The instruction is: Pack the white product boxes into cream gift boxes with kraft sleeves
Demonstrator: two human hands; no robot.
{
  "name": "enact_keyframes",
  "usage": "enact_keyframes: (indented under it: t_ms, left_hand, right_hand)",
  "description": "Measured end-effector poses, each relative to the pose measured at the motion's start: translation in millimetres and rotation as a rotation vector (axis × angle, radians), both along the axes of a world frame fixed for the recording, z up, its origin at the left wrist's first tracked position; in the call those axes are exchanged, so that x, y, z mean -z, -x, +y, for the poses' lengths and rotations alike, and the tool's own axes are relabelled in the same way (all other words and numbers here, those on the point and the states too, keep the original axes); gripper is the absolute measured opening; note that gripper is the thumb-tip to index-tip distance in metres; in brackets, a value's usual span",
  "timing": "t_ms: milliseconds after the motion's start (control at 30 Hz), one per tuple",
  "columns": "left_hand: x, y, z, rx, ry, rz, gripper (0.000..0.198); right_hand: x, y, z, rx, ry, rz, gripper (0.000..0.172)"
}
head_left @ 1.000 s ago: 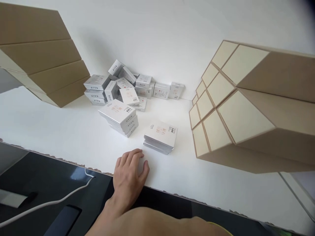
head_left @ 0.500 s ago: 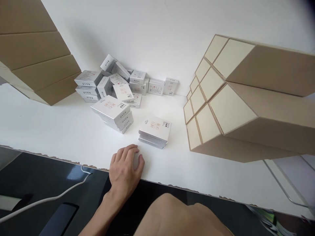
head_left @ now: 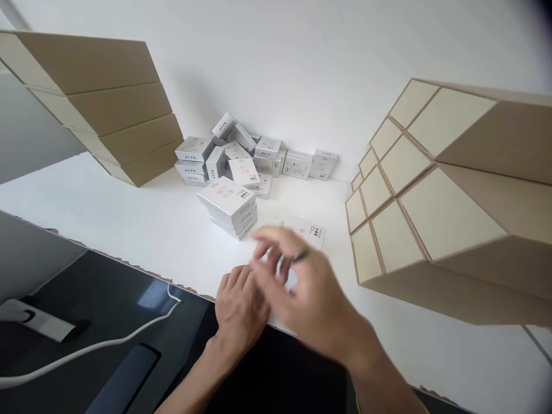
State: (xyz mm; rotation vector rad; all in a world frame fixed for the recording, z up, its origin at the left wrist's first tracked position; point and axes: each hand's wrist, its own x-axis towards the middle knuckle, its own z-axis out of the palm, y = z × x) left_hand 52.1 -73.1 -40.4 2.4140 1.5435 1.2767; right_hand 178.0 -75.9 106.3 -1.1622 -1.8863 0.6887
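My left hand rests palm down on the front edge of the white table, fingers lying flat and holding nothing. My right hand hovers above it, blurred by motion, fingers spread loosely toward a small stack of flat white boxes, which it partly hides. A taller stack of white boxes stands just left of that. Behind, a loose pile of several more white boxes lies against the white wall.
A stack of brown cartons stands at the left, a larger block of stacked cartons at the right. Below the table edge lie a dark surface, a white cable and a flat dark device.
My right hand has come into view from below and moved over the left hand toward the near stack. The view shifted. My left hand stayed on the table edge.
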Motion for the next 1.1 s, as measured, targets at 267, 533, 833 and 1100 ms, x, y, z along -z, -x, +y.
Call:
enact_keyframes:
  t_ms: [267,533,833,1100]
  left_hand:
    - [-3.6,-4,0,-0.003,-0.006,-0.066,0.012]
    - [0.3,-8,0,0.012,-0.004,-0.169,0.015]
    - [1.6,-6,1,0.038,0.008,-0.182,0.014]
    - [-1.3,-6,1,0.039,-0.003,-0.205,0.015]
  right_hand:
    - [-23.6,-3,178,0.413,0.277,-0.588,0.018]
    - [5.8,40,246,0.427,0.366,-0.641,0.047]
    - [-9.5,37,219,0.413,0.264,-0.534,0.059]
    - [-12.1,-46,69,0.376,0.127,-0.475,0.036]
